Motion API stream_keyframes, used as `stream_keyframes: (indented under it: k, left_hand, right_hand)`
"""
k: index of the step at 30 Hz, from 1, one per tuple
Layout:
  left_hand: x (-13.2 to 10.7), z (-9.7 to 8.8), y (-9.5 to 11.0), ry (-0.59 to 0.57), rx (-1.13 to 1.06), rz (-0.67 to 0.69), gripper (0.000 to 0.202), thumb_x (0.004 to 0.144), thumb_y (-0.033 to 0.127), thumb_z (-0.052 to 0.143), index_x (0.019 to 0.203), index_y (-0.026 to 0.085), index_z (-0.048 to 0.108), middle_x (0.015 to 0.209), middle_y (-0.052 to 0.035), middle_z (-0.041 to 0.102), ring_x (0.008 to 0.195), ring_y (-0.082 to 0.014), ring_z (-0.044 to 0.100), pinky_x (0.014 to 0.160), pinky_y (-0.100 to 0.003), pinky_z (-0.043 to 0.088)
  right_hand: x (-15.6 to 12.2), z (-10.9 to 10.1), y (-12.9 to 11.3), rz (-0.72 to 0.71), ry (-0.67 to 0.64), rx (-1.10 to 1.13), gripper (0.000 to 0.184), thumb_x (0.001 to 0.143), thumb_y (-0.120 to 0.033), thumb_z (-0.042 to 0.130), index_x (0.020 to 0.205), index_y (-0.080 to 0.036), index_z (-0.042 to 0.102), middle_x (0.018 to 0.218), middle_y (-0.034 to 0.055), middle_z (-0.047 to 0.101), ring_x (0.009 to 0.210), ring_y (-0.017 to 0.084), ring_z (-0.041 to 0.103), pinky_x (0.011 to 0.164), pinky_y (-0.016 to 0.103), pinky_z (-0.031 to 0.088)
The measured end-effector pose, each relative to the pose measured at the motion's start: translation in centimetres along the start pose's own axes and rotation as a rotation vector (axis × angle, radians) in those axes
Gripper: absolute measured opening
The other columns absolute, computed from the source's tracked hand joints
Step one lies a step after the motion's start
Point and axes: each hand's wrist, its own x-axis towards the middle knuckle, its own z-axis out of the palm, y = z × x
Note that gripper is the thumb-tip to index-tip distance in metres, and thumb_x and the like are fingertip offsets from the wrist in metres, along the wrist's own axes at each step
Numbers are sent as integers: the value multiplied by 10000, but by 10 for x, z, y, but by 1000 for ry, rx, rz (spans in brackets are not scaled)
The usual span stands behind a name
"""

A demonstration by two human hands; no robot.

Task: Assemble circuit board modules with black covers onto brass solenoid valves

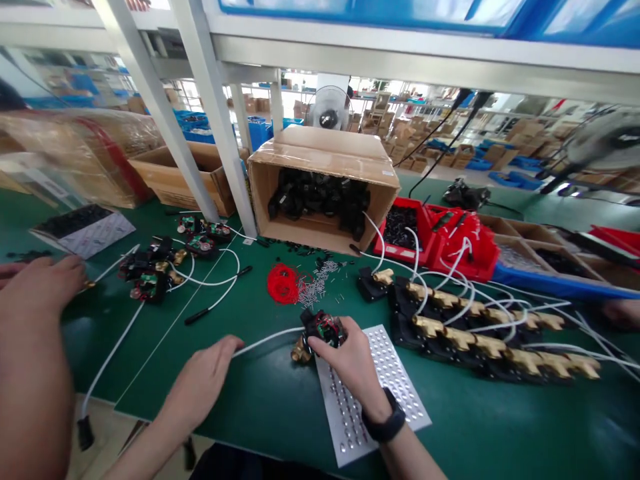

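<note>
Where right fingers (pixel 326 351) clamp, the circuit unit (pixel 323 327) sits between; left fingers (pixel 227 346) hold cable (pixel 270 339).

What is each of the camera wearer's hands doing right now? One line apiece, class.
Left hand: closed, grip on the white cable.
Right hand: closed, holding the black unit with its circuitry exposed.

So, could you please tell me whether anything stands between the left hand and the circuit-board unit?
Nothing visible blocks the way: only the white cable spans the gap from the left hand to the circuit-board unit, which the right hand grips from the opposite side.
</note>
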Motion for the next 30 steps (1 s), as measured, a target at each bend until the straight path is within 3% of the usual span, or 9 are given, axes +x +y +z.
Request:
stream_keyframes:
  k: [2,4,7,10,12,16,21,25,30]
  left_hand:
    - [-1,6,-9,300,221,105,535,847,532,314,1187,173,519,980,-153,621,929,-340,582,798,-542,442]
    - [-1,26,-2,442,339,295,641,772,480,505,1328,194,361,1294,-167,460,1205,-382,394,967,-629,279]
    - [2,71,24,385,247,471,818,706,347,634,1386,219,198,1411,-141,309,1315,-351,228,1053,-626,133]
    - [8,107,44,421,-49,432,561,790,196,501,1312,199,294,1353,-148,336,1265,-280,339,1051,-525,277]
    - [13,116,47,462,-198,403,477,782,166,504,1237,189,364,1309,-138,358,1220,-254,393,1024,-457,351]
    - [18,105,39,404,-282,425,661,661,232,695,1228,190,357,1278,-112,402,1219,-272,386,1045,-474,318]
    - [20,87,25,281,-324,426,596,656,288,725,1165,206,427,1342,-103,365,1247,-277,353,1041,-476,312]
    - [22,85,19,195,-371,356,641,635,341,745,1178,209,432,1271,-108,448,1194,-299,417,1009,-498,336]
    - [23,79,19,96,-536,260,634,632,336,740,1170,211,430,1111,-74,534,1030,-258,541,871,-395,464]
  right_hand:
    - [2,8,3,5,16,-32,421,623,-472,677,873,-148,580,811,43,608,732,210,573,639,309,432]
    - [0,20,0,-17,44,-78,443,631,-490,664,904,-159,554,851,48,594,757,215,574,660,318,443]
    - [-7,41,-9,-44,69,-170,396,675,-491,621,883,-170,523,874,60,562,766,223,576,654,324,452]
    - [-12,48,-16,-31,39,-206,353,724,-463,578,901,-165,511,870,66,557,743,227,589,619,329,463]
    - [-12,38,-10,-104,-32,-159,331,735,-403,591,954,-164,526,902,69,580,785,226,599,665,336,481]
    - [-23,-11,39,-376,-161,-109,266,860,-185,419,1093,-186,546,1049,78,626,966,184,587,829,312,479]
    - [-63,-67,128,-560,-147,-671,491,874,-102,334,1330,-271,397,1359,54,448,1254,267,384,995,488,359]
    - [-88,-61,150,-591,-196,-922,589,856,-79,369,1393,-298,268,1466,29,254,1347,327,167,1001,576,302]
    - [-90,-17,124,-466,-103,-953,601,844,-69,415,1396,-261,275,1475,74,222,1351,356,111,999,557,315]
